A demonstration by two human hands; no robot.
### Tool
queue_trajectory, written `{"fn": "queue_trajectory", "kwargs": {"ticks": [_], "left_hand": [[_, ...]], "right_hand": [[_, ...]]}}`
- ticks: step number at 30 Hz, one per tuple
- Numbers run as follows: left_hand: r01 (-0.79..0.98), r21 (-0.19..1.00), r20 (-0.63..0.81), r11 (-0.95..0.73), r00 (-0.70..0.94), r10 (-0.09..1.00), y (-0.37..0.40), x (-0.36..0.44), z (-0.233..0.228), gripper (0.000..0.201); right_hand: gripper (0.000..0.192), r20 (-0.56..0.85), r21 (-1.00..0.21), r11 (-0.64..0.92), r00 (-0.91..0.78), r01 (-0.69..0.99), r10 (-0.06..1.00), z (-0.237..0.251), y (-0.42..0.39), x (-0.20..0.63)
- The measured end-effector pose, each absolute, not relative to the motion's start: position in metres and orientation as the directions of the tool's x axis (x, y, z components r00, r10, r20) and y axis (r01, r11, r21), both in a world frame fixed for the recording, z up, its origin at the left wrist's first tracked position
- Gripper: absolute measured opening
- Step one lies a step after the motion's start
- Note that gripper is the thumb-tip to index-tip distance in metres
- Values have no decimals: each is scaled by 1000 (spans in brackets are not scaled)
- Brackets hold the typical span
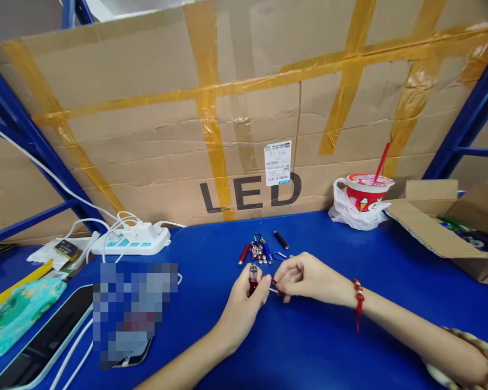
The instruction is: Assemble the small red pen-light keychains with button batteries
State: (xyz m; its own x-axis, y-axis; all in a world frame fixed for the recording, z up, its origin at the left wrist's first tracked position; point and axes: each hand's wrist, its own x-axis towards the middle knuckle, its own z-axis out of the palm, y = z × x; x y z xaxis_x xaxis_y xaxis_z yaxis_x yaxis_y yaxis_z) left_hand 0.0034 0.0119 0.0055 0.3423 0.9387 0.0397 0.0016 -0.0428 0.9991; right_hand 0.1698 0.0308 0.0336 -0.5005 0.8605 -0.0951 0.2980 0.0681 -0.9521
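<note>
My left hand (241, 309) is closed around a small red flashlight (253, 274), its silver end pointing up and away from me. Beside it, my right hand (307, 277) pinches a small red clip (275, 283) with a pale, thin part; its exact shape is half hidden by the fingers. Just beyond both hands lies a little cluster of pieces: a red flashlight (243, 254), a blue flashlight (267, 251), and several small metal parts (257, 251). A blue carabiner (280, 256) lies near my right fingers, and a black flashlight (281, 239) sits farther back.
A blue tabletop (325, 346) ends at a large taped cardboard sheet (154, 151). At left are a white power strip (146, 241), cables, a phone (44, 338) and a green packet (24, 309). A red cup (368, 195) and an open carton (427, 233) stand at right.
</note>
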Motion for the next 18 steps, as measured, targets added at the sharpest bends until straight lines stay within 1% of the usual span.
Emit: {"fn": "queue_trajectory", "kwargs": {"ticks": [2,5,8,12,15,16,18], "left_hand": [[-1,998,62,-66,364,929,12,3,7,35],[6,996,79,-87,366,927,14,1,8,32],[-9,997,80,-83,368,926,17,-2,9,32],[-62,997,63,-41,394,917,16,-5,9,33],[-74,997,48,-18,421,906,14,-5,9,33],[-70,997,50,-21,428,903,14,-5,8,33],[-52,998,60,-41,440,896,13,-6,7,34]], "right_hand": [[14,-47,-946,118,-487,303,872,32,28,168],[20,106,-884,297,-463,362,880,31,25,167],[23,279,-750,498,-474,436,835,30,21,167],[25,438,-505,712,-565,488,699,24,19,169],[27,455,-361,789,-645,497,614,22,19,171],[27,442,-340,799,-666,496,601,22,19,171],[28,400,-337,799,-693,498,600,22,18,171]]}}
